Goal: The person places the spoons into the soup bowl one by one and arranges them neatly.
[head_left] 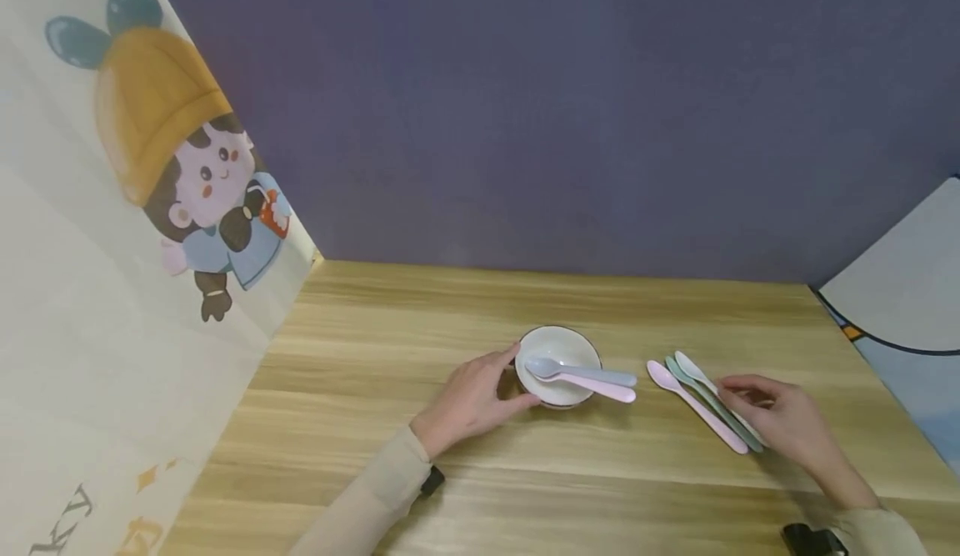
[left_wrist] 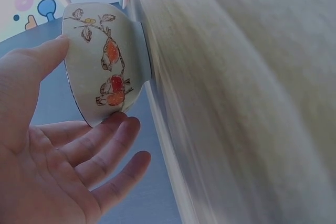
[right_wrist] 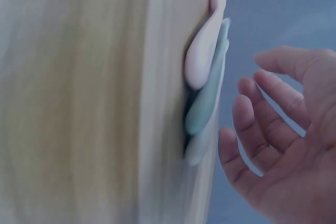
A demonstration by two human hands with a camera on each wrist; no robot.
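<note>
Three spoons are lying on the table, a gap separating them from a bowl whose two spoons are overhanging its rim. The right hand is hovering beside the trio, fingers loosely curved; the left hand is pinching the bowl. Only the left wrist view is showing painted fruit.

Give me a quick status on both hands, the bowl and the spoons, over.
Left hand holding bowl. Right hand open, close to three spoons, gripping none. Two more spoons resting in bowl. No obstruction seen between right hand and the three.
</note>
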